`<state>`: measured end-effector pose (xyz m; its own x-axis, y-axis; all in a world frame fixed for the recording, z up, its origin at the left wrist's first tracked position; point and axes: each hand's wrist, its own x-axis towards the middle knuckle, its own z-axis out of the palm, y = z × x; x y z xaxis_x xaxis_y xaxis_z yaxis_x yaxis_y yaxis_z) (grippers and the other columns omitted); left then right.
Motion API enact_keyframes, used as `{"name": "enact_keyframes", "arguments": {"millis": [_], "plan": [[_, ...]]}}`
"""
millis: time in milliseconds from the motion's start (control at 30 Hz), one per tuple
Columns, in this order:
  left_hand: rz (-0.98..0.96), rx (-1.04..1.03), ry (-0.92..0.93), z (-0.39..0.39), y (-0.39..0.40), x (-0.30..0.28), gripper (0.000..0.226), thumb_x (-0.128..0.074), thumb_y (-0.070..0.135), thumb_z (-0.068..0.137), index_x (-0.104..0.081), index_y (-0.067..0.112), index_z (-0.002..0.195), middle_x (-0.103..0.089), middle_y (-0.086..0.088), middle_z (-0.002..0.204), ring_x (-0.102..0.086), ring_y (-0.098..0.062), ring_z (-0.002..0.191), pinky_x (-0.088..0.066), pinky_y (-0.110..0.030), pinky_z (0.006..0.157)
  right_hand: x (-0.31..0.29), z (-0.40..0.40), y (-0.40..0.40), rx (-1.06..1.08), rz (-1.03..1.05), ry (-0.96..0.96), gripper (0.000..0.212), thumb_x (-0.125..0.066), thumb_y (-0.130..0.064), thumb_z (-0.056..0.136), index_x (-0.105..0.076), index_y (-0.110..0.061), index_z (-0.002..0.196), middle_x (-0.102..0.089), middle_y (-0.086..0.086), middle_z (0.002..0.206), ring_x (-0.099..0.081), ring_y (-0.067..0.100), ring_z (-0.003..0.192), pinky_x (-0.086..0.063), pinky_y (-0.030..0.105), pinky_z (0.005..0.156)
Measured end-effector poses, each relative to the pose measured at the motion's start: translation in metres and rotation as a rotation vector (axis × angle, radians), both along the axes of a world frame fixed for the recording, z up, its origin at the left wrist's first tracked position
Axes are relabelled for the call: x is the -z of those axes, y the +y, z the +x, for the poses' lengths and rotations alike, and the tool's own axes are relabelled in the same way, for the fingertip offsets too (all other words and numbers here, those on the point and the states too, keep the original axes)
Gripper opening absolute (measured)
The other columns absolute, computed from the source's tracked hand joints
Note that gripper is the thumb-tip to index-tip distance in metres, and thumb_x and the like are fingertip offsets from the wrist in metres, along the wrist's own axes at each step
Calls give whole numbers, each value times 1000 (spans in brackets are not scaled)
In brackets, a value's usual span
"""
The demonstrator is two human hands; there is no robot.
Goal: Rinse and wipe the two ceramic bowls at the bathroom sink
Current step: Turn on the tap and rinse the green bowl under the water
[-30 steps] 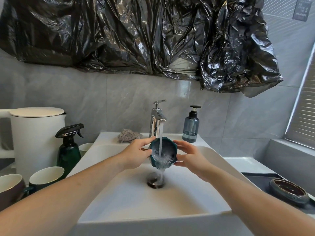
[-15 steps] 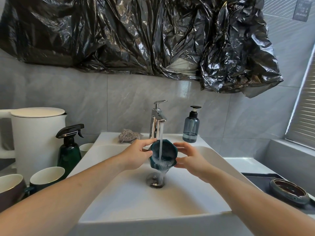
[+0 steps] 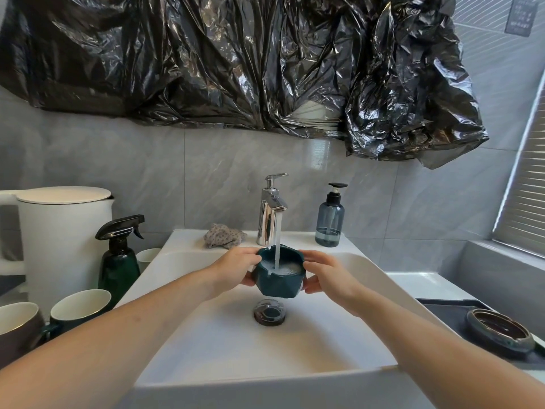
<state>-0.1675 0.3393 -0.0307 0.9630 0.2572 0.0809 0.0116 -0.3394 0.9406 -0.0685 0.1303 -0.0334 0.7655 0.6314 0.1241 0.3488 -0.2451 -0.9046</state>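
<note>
1. The teal bowl (image 3: 280, 277) is at frame centre, upright under the faucet (image 3: 269, 209) stream, over the sink (image 3: 265, 349).
2. Left hand (image 3: 236, 271) and right hand (image 3: 326, 276) grip its opposite sides.
3. Ceramic: stiff, breakable, wet and probably slippery, heavier while filling; best held by the faceted walls.

Colours and patterns around the white sink (image 3: 206, 335), as seen over my own forearms.
The bowl (image 3: 278, 283) I hold above the sink is dark teal, its water frothy white. Behind the sink: a chrome tap (image 3: 269, 211), a grey cloth (image 3: 224, 236) with a fine dotted print, a smoky blue soap bottle (image 3: 329, 222) with black pump. Left of the sink: a dark green spray bottle (image 3: 118, 267) with black trigger, a white kettle (image 3: 63, 231), white-lined mugs (image 3: 78, 308). Right of the sink: a brown-glazed bowl (image 3: 500, 332). Above: glossy black plastic sheeting (image 3: 236, 63) on grey marbled wall tiles (image 3: 118, 178).
</note>
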Motion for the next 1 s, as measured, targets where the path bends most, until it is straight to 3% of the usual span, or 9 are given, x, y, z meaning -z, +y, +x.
{"name": "enact_keyframes", "arguments": {"millis": [200,333,667,1000], "plan": [[-6,-83,52,-3,-2,-3,36,-36,9,107,-65,-5,121,-69,-12,108,-66,-17,73,-54,-22,65,1,1,2,27,-40,-34,35,-42,-22,110,-52,-18,143,-66,9,130,-72,24,91,-56,28,73],[-28,-71,45,-6,-6,-5,34,-34,7,107,-67,3,115,-68,-12,104,-65,-14,65,-52,-16,55,0,-1,1,21,-60,-47,38,-40,-25,111,-51,-19,147,-66,9,132,-71,21,90,-54,25,72],[19,-87,34,-7,-7,-3,31,-35,9,107,-65,13,97,-66,-3,87,-63,-7,50,-45,-31,70,-1,-2,1,25,-76,-78,41,-39,-28,112,-50,-20,150,-66,7,133,-70,21,90,-53,26,74],[1,-89,34,-8,-10,-4,30,-35,9,107,-62,13,95,-65,-6,91,-61,-5,47,-48,-28,67,1,2,1,24,-75,-65,40,-36,-24,112,-51,-20,149,-66,9,133,-69,21,89,-53,27,75]]}}
